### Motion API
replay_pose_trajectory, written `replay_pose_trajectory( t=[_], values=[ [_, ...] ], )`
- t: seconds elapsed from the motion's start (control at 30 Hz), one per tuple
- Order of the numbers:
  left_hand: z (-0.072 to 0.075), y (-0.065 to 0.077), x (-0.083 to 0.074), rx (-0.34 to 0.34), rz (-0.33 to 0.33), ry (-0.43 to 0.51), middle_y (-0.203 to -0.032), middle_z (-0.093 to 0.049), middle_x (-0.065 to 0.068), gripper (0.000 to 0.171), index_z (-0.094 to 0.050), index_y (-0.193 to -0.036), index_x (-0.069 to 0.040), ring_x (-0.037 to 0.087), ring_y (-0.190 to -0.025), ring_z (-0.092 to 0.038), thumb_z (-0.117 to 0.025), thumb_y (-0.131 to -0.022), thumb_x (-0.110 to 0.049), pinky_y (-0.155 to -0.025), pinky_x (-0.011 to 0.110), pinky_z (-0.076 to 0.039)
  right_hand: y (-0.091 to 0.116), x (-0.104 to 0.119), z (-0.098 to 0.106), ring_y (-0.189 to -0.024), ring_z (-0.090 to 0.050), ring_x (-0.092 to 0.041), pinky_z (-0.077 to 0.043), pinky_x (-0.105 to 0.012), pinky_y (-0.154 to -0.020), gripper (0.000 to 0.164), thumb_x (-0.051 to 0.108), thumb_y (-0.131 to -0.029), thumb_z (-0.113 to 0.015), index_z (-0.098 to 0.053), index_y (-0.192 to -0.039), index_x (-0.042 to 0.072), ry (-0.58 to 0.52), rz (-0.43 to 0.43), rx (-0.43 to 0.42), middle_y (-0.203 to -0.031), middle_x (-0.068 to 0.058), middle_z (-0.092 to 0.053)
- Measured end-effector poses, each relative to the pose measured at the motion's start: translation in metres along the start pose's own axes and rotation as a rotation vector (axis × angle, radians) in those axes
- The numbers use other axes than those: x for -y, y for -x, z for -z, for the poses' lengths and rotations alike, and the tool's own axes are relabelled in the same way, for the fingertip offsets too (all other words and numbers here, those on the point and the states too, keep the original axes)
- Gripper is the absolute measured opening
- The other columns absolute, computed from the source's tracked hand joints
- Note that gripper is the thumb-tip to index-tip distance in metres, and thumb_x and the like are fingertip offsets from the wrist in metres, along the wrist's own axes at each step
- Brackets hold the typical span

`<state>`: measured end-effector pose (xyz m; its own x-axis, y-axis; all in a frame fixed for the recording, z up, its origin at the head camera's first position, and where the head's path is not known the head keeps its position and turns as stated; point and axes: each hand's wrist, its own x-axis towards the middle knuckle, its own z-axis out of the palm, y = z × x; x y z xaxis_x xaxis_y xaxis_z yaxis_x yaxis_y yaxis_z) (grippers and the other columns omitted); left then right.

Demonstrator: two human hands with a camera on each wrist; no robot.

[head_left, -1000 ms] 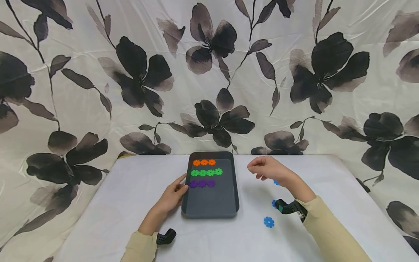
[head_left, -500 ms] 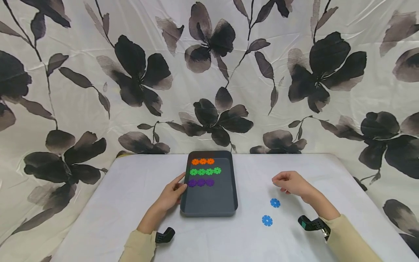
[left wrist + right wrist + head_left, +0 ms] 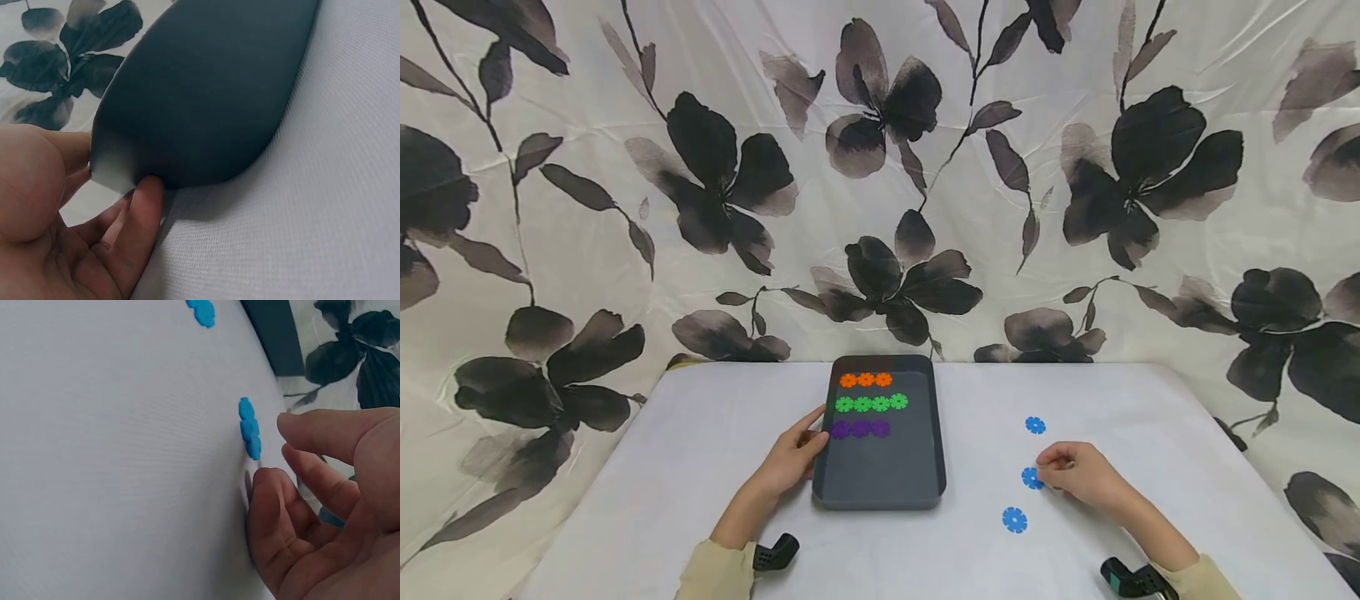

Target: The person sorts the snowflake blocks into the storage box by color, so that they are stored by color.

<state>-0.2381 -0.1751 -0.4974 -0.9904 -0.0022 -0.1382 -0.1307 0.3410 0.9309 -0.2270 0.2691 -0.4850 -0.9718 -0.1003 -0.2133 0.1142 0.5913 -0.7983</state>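
Note:
My left hand (image 3: 792,457) grips the left wall of a dark grey rectangular tray (image 3: 880,492), thumb at the rim; in the left wrist view, fingers curl at the tray's edge (image 3: 206,100). Across the table, my right hand (image 3: 1082,477) is over the right side with its fingertips at the middle blue notched disc (image 3: 1028,477). In the right wrist view, thumb and fingers stand apart beside that blue disc (image 3: 249,428), with nothing pinched between them. Another blue disc (image 3: 1035,425) lies farther back, and a third blue disc (image 3: 1015,520) lies nearer.
Inside the tray lie a row of three orange discs (image 3: 867,380), a row of several green discs (image 3: 881,404) and a row of three purple discs (image 3: 861,429). A white cloth (image 3: 700,417) covers the table. Behind it hangs a flower-patterned curtain (image 3: 1000,208).
My right hand has moved from beside the tray rightward and then nearer, down to the middle blue disc, uncovering the far one. My left hand has stayed on the tray.

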Motion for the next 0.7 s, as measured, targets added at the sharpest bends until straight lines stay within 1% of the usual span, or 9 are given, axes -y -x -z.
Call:
replay_pose_trajectory(
  t=[0.1, 0.17, 0.4, 0.53, 0.7],
  values=[
    [0.0, 0.004, 0.003, 0.005, 0.008, 0.003, -0.109, -0.053, 0.012, 0.054, -0.039, -0.151, -0.022, 0.023, -0.089, -0.049, -0.057, -0.1, -0.022, -0.062, 0.034, -0.05, 0.002, -0.003, -0.006, -0.074, -0.053, -0.02, -0.049, -0.031, -0.061, 0.018, 0.009, -0.084, -0.074, -0.067, -0.1, 0.004, 0.004, -0.021, -0.021, -0.086, -0.005, -0.061],
    [0.002, 0.005, 0.004, -0.002, 0.013, 0.014, -0.109, -0.053, 0.012, 0.054, -0.039, -0.15, -0.022, 0.023, -0.088, -0.049, -0.057, -0.1, -0.022, -0.061, 0.034, -0.05, 0.002, -0.003, -0.008, -0.076, -0.054, -0.02, -0.049, -0.031, -0.062, 0.021, 0.008, -0.082, -0.076, -0.068, -0.101, 0.004, 0.003, -0.01, -0.026, -0.087, -0.005, -0.061],
    [0.005, 0.0, 0.003, 0.006, -0.001, 0.029, -0.11, -0.052, 0.013, 0.054, -0.039, -0.151, -0.023, 0.023, -0.092, -0.05, -0.057, -0.1, -0.022, -0.064, 0.035, -0.051, -0.002, 0.003, -0.01, -0.075, -0.053, -0.02, -0.049, -0.031, -0.061, 0.028, 0.009, -0.077, -0.081, -0.067, -0.1, 0.002, -0.003, 0.025, -0.031, -0.088, -0.006, -0.061],
    [0.003, 0.0, 0.002, 0.01, 0.009, 0.024, -0.111, -0.052, 0.013, 0.054, -0.039, -0.15, -0.023, 0.023, -0.092, -0.049, -0.057, -0.1, -0.021, -0.064, 0.034, -0.051, -0.004, 0.003, -0.011, -0.076, -0.053, -0.019, -0.047, -0.031, -0.063, 0.032, 0.009, -0.072, -0.085, -0.068, -0.098, 0.003, 0.034, 0.029, -0.038, -0.085, -0.004, -0.061],
    [0.0, -0.003, 0.003, 0.01, 0.021, 0.007, -0.11, -0.052, 0.012, 0.053, -0.04, -0.15, -0.028, 0.023, -0.092, -0.048, -0.057, -0.1, -0.023, -0.064, 0.033, -0.051, -0.005, 0.002, -0.013, -0.077, -0.053, -0.019, -0.045, -0.031, -0.067, 0.032, 0.008, -0.069, -0.087, -0.07, -0.096, 0.004, 0.108, 0.028, -0.049, -0.082, -0.003, -0.06]
  ],
)
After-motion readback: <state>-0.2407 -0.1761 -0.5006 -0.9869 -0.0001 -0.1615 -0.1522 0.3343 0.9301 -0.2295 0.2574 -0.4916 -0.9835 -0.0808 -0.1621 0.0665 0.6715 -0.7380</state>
